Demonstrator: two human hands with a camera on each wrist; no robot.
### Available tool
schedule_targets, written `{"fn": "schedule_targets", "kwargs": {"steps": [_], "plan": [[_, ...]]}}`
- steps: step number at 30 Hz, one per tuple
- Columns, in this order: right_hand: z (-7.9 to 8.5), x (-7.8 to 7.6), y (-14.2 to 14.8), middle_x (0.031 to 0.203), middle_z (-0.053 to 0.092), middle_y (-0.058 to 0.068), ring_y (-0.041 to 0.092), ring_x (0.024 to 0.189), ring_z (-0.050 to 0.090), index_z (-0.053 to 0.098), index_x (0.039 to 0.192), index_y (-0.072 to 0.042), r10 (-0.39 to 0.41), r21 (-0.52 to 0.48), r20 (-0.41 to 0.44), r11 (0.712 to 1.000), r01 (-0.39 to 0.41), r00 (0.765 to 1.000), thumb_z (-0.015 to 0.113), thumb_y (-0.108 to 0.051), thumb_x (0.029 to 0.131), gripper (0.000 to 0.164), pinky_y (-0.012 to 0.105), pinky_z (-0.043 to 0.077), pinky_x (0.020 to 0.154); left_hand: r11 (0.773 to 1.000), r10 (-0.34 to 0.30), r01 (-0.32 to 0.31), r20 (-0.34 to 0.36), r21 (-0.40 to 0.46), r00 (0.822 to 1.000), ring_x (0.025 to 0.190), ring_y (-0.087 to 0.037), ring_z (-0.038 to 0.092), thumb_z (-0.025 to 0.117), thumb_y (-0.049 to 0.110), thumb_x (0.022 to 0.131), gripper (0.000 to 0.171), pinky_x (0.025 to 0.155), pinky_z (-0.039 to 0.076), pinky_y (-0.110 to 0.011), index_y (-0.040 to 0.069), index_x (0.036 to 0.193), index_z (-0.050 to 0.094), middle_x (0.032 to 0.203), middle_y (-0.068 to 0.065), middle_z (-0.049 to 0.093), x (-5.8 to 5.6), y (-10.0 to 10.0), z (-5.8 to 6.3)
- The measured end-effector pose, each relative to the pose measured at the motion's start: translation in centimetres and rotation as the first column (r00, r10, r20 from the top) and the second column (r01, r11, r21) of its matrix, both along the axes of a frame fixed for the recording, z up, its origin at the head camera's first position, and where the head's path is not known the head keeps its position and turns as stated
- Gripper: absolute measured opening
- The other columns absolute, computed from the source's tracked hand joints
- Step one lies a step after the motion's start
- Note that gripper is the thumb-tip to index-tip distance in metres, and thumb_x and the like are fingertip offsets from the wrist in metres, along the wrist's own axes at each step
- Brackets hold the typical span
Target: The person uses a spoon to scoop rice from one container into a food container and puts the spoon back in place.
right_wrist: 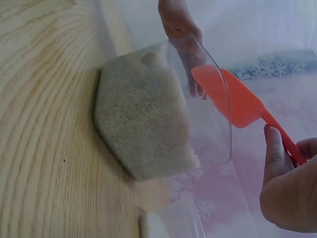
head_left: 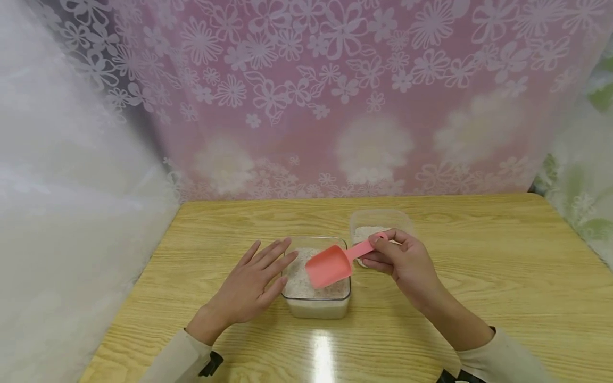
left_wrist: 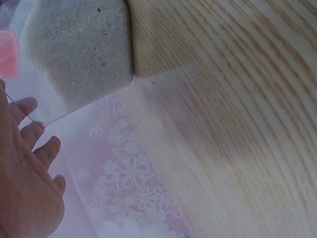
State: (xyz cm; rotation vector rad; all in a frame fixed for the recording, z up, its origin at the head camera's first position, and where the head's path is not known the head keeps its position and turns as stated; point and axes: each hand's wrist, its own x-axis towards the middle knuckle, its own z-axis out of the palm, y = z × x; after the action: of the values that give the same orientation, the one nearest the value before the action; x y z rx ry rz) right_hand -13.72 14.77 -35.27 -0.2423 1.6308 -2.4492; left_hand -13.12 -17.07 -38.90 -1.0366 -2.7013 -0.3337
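My right hand [head_left: 407,266] pinches the handle of a pink scoop [head_left: 329,267] between thumb and fingers. Its bowl is tilted over the mouth of a clear square container [head_left: 316,309], and no grains show in it. Pale rice [left_wrist: 84,49] with a few dark specks fills much of that container, uneven on top in the right wrist view. With fingers spread, my left hand [head_left: 246,287] touches the container's left rim. Behind my right hand stands a second clear container [head_left: 380,215] with white contents [head_left: 366,232], partly hidden by that hand.
Both containers stand on a wood-grain table [head_left: 230,223]. A pink flowered cloth [head_left: 306,106] hangs behind the table's far edge. Pale sheets hang at the left [head_left: 72,213] and right sides.
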Motion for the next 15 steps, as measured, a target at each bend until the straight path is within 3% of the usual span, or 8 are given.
{"fn": "schedule_targets", "kwargs": {"steps": [10, 15], "plan": [[-0.5, 0.0, -1.3, 0.091, 0.07, 0.012, 0.023, 0.082, 0.07, 0.048, 0.098, 0.01, -0.044, 0.132, -0.004, 0.99, 0.045, 0.999, 0.062, -0.01, 0.094, 0.024, 0.038, 0.055, 0.081, 0.999, 0.01, -0.01, -0.017, -0.033, 1.0, 0.142, -0.018, 0.02, 0.031, 0.041, 0.104, 0.049, 0.116, 0.01, -0.046, 0.023, 0.15, 0.035, 0.157, 0.002, 0.022, 0.0, 0.0, 0.4], [-0.5, 0.1, -2.0, 0.092, 0.07, 0.014, 0.024, 0.083, 0.07, 0.049, 0.098, 0.011, -0.015, 0.199, -0.04, 0.98, 0.022, 0.999, 0.062, -0.01, 0.094, 0.025, 0.038, 0.056, 0.079, 0.999, 0.006, -0.007, -0.023, -0.037, 1.0, 0.142, -0.019, 0.02, 0.033, 0.04, 0.104, 0.049, 0.116, 0.009, -0.047, 0.023, 0.15, 0.035, 0.156, 0.001, 0.023, 0.0, 0.0, 0.4]]}}
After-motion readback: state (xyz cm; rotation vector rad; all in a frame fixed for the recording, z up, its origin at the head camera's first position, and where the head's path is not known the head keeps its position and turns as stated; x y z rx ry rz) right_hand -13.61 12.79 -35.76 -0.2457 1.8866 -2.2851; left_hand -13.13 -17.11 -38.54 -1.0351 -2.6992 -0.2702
